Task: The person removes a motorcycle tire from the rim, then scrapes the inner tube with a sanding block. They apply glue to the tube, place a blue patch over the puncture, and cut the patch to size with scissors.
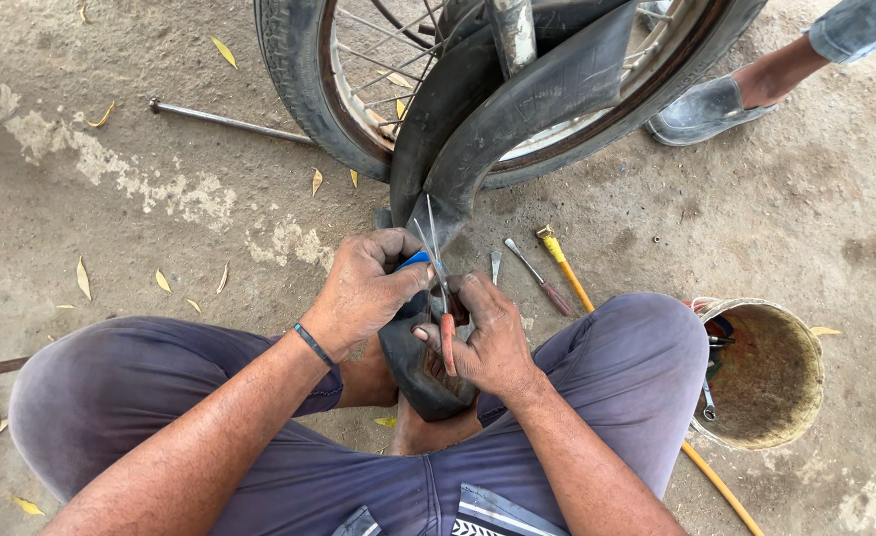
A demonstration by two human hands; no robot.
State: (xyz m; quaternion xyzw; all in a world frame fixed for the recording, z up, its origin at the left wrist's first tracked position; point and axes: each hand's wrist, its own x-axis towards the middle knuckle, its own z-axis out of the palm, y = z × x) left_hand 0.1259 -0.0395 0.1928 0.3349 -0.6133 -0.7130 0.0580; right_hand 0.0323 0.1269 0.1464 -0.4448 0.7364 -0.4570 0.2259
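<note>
Over the lap, right hand (493,342) gripping scissors (440,288) pointing away, left hand (364,288) pinching inner tube (517,109).

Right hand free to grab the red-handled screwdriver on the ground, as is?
Probably not as is. The right hand is closed on scissors at the black inner tube. The screwdriver lies uncovered on the ground just beyond it, so the path looks free once the scissors are released.
</note>
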